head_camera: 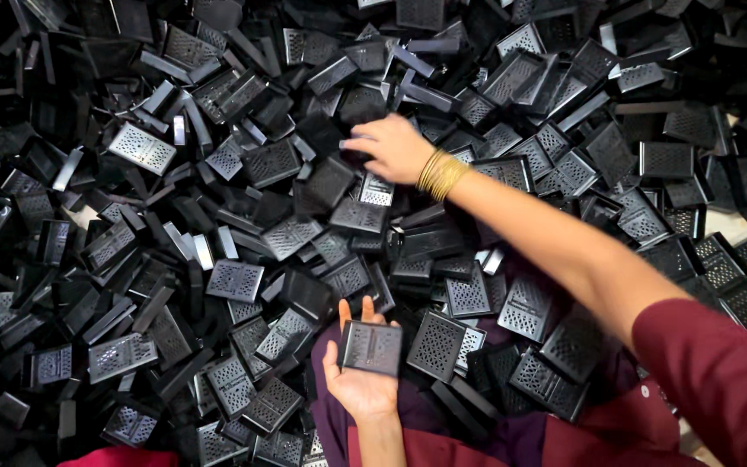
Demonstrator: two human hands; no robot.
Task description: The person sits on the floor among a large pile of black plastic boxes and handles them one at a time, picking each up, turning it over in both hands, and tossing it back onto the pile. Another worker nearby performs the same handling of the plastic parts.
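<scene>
My left hand [358,372] lies palm up near the bottom centre, and holds a small black perforated plastic tray [372,348] flat on its fingers. My right hand [393,147] reaches far forward over the heap, palm down, fingers resting on black pieces in the pile [218,216]. Gold bangles [441,174] circle that wrist, and a dark red sleeve [719,380] covers the upper arm. Whether the right hand grips a piece is hidden under its fingers.
A deep heap of black rectangular perforated plastic parts fills nearly the whole view. Purple and red cloth [512,437] over my lap shows at the bottom. A pale strip of floor [741,227] shows at the right edge.
</scene>
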